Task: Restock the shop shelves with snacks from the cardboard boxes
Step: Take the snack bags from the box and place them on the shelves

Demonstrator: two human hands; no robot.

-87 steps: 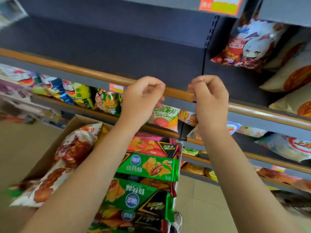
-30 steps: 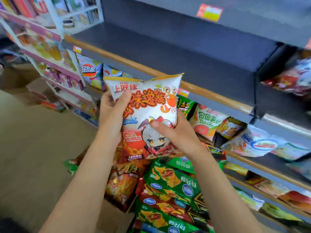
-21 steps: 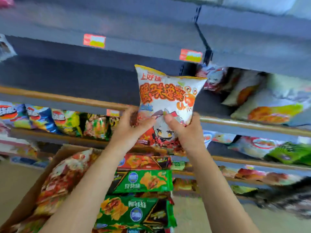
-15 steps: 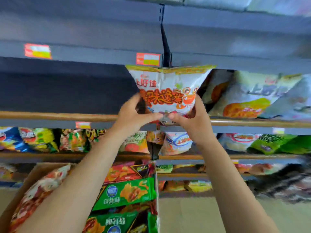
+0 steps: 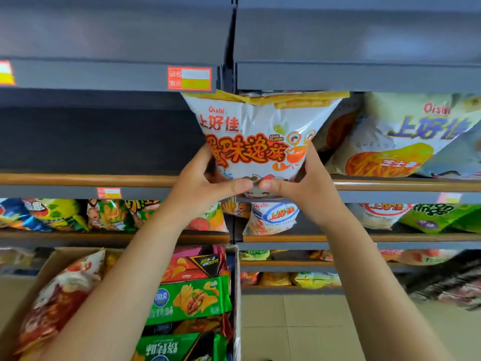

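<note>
Both hands gripped the lower part of a white, orange-lettered crab-flavour snack bag (image 5: 256,142), the left hand (image 5: 205,186) clasping its left edge and the right hand (image 5: 299,188) its right edge, thumbs nearly meeting across the front near the bottom. The bag stood upright at the front of the dark grey metal shelf (image 5: 78,142), its base level with the shelf's wooden front rail (image 5: 86,179) and its yellow top seam just below the shelf above, beside a red and yellow price tag (image 5: 189,78). A pale cheese-flavour snack bag (image 5: 406,142) leaned just to its right. Below, an open brown cardboard box (image 5: 52,259) held green and red crisp packets (image 5: 190,300).
</note>
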